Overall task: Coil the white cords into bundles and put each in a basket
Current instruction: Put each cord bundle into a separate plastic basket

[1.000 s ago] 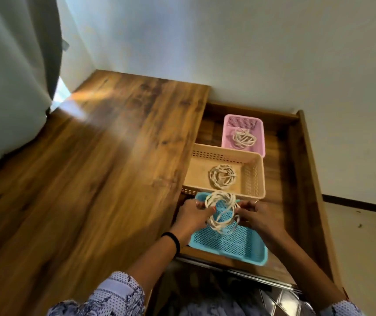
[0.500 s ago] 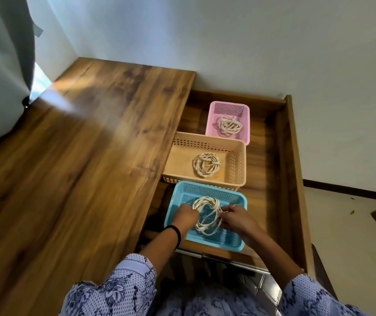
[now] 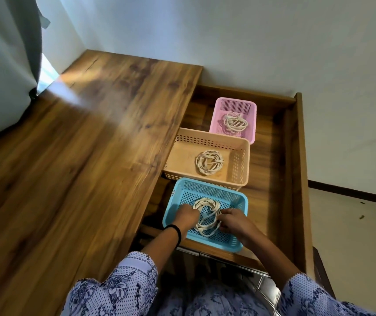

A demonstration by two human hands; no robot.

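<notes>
Three baskets stand in a row on a low wooden shelf. The blue basket (image 3: 237, 241) is nearest, and a coiled white cord (image 3: 207, 215) lies on its floor. My left hand (image 3: 187, 216) grips the coil's left side and my right hand (image 3: 233, 221) grips its right side, both down inside the basket. Behind it, the beige basket (image 3: 182, 156) holds a tight cord coil (image 3: 209, 162). Farthest back, the pink basket (image 3: 234, 106) holds a looser cord bundle (image 3: 236, 123).
A wide wooden tabletop (image 3: 80, 156) runs along the left, higher than the shelf. The shelf has a raised wooden side rail (image 3: 300, 179) on the right. A white wall stands behind, a grey curtain (image 3: 7, 53) hangs at far left, and floor (image 3: 346, 236) lies to the right.
Both hands have lowered the coiled cord from above the blue basket's far rim down onto its floor. The view has shifted, showing more of my sleeves.
</notes>
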